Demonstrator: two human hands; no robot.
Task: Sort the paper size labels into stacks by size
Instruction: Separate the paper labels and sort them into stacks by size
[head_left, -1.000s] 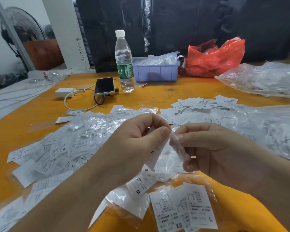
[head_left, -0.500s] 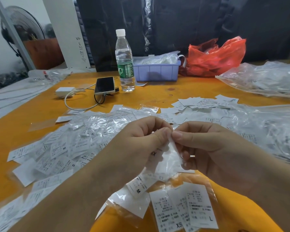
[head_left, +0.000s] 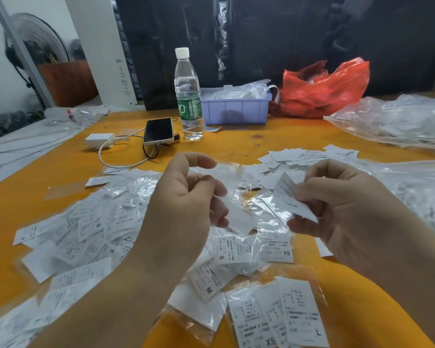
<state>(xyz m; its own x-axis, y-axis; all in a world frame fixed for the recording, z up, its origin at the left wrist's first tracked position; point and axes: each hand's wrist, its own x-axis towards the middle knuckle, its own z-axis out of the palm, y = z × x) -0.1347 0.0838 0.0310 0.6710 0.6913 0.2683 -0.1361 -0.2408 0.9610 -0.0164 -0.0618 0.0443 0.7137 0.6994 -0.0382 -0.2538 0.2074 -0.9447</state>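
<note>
Paper size label (head_left: 290, 197), thin, light and easily creased, pinched at its edge by right hand (head_left: 342, 207); left hand (head_left: 183, 204) pinches a clear sleeve (head_left: 239, 217).

The pile of labels (head_left: 91, 234) lies on the table (head_left: 236, 144), near and left. The bottle (head_left: 188, 96) stands far back, the phone (head_left: 159, 130) left of it, the box (head_left: 236, 110) right.

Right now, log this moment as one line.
right hand: pinches white paper label | left hand: holds clear plastic sleeve | loose labels: unsorted
</note>
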